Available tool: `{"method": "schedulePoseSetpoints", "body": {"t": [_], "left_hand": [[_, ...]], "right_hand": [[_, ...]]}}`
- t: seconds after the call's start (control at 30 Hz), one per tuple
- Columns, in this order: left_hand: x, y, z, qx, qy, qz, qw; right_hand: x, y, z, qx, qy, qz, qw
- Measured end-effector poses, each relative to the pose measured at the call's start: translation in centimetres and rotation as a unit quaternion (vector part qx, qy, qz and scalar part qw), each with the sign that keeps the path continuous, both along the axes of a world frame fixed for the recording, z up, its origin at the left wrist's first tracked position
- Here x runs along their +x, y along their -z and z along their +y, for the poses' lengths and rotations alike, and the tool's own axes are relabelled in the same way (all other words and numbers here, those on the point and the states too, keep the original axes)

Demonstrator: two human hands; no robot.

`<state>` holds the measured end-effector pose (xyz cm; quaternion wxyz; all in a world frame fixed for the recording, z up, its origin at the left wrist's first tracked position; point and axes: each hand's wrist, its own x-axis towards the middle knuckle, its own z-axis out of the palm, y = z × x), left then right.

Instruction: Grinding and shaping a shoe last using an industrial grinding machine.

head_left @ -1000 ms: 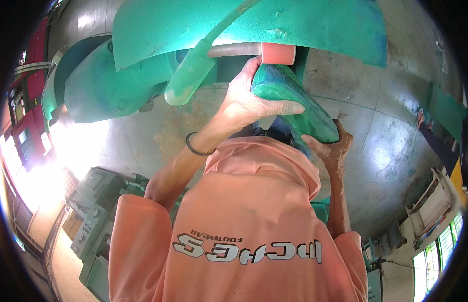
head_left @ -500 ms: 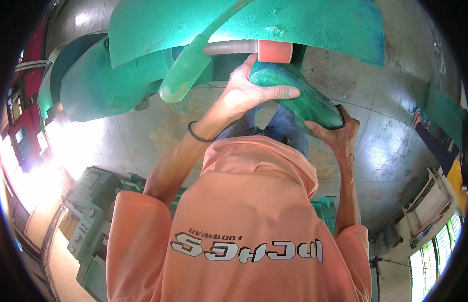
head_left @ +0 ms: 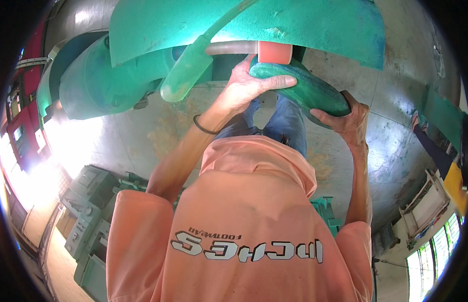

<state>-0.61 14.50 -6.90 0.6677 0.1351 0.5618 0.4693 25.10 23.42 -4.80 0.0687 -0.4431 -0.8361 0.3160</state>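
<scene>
Both my hands are closed on a long, rounded dark-green piece shaped like a shoe sole (head_left: 302,90); its exact kind is hard to tell. My left hand (head_left: 246,86) grips its left end, thumb laid along the near face and fingers mostly hidden behind. At the lower right end, my right hand (head_left: 350,120) wraps round it with the thumb on the near side. The piece's upper left edge meets a pinkish-red roller (head_left: 274,52) on a pale shaft (head_left: 231,48), seemingly in contact. A green curved machine hood (head_left: 254,25) overhangs the roller.
A translucent green tube end (head_left: 186,75) hangs left of the roller. Further left is a green motor housing (head_left: 105,80). Another grey-green machine (head_left: 90,216) stands at lower left. At the right edge, a person's leg (head_left: 435,143) shows near a wooden frame (head_left: 425,206).
My right hand has moved slightly right and up with its end of the green piece, which has turned so more of its broad face shows. My left hand stays near the roller.
</scene>
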Motion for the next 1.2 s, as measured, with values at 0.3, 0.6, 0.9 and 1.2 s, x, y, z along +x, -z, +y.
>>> {"method": "schedulePoseSetpoints", "body": {"t": [0.3,0.6,0.9,1.2], "left_hand": [[-0.4,-2.4,-1.3,0.061,-0.015,0.044,0.997],[0.7,-2.9,-2.9,0.053,-0.059,0.029,0.996],[-0.9,-1.9,-1.1,0.078,-0.014,0.012,0.997],[-1.6,-2.5,-1.4,0.073,0.031,0.071,0.994]], "right_hand": [[-0.5,-3.0,-0.2,0.026,-0.014,0.001,1.0],[5.0,0.4,-8.0,-0.584,0.343,0.487,0.552],[-0.4,-0.9,-7.6,-0.577,0.485,0.504,0.422],[-0.8,-1.8,-7.0,-0.544,0.489,0.481,0.483]]}}
